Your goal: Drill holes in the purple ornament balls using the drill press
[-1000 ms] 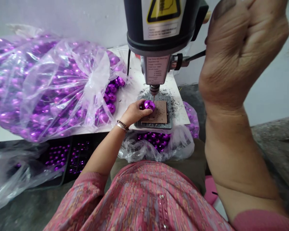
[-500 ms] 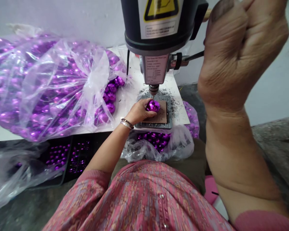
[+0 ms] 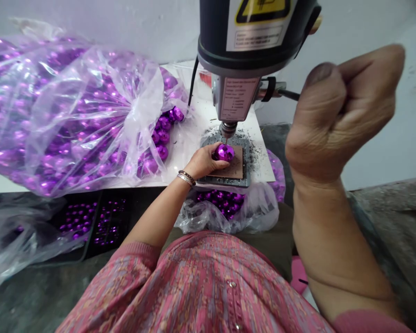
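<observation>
Closest to us, the patterned pink top [image 3: 201,282] fills the bottom of the view, and up on the right looms the right hand [image 3: 339,115], clenched around the end of the drill's black lever [image 3: 291,95], thumb folded over. A little deeper, just below the table edge, a clear plastic bag [image 3: 260,208] bulges with dark purple pieces.

Now in to the left hand [image 3: 206,162], two bracelets [image 3: 187,177] at its wrist, and it's got the shiny purple ball [image 3: 225,153] pinched between thumb and fingers from the left side! That ball sits over the brown board [image 3: 234,170], on the grey base plate [image 3: 225,182], right below the thin drill bit [image 3: 226,140]; whether tip and ball touch, I can't tell. Dark shavings [image 3: 254,152] litter the plate and the white table [image 3: 266,169] around it.

Above it all hangs the black drill head [image 3: 251,60], yellow warning label facing us. Off to the left, a huge clear sack [image 3: 69,115] of purple balls sprawls across the tabletop, several showing at its open side, and behind everything stands the pale wall [image 3: 125,23].
</observation>
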{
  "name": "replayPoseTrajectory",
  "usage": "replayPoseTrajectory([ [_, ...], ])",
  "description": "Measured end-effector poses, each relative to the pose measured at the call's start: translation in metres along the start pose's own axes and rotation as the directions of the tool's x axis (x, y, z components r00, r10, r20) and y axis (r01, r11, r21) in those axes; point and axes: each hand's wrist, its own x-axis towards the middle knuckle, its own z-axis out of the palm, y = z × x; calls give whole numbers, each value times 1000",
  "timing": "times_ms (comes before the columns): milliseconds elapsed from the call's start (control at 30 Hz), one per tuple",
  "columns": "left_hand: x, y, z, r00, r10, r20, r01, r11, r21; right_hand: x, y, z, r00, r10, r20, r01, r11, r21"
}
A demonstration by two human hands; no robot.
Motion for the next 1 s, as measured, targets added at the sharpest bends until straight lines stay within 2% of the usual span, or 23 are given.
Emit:
replayPoseTrajectory([
  [200, 0, -2, 1, 999, 31, -27, -28, 994, 101, -22, 14, 3, 989, -125, -85, 119, 990, -76],
  [333, -2, -1, 2, 998, 50, -48, -43, 989, 138, -27, 20, 8, 981, -129, -148, 118, 990, -82],
  [567, -3, 0, 4, 997, 12, -78, -3, 993, 118, -38, 32, 13, 972, -134, -194, 122, 990, -75],
  [1000, -5, 1, 5, 998, 37, -58, -33, 997, 62, -51, 42, 28, 933, -183, -310, 182, 983, -33],
])
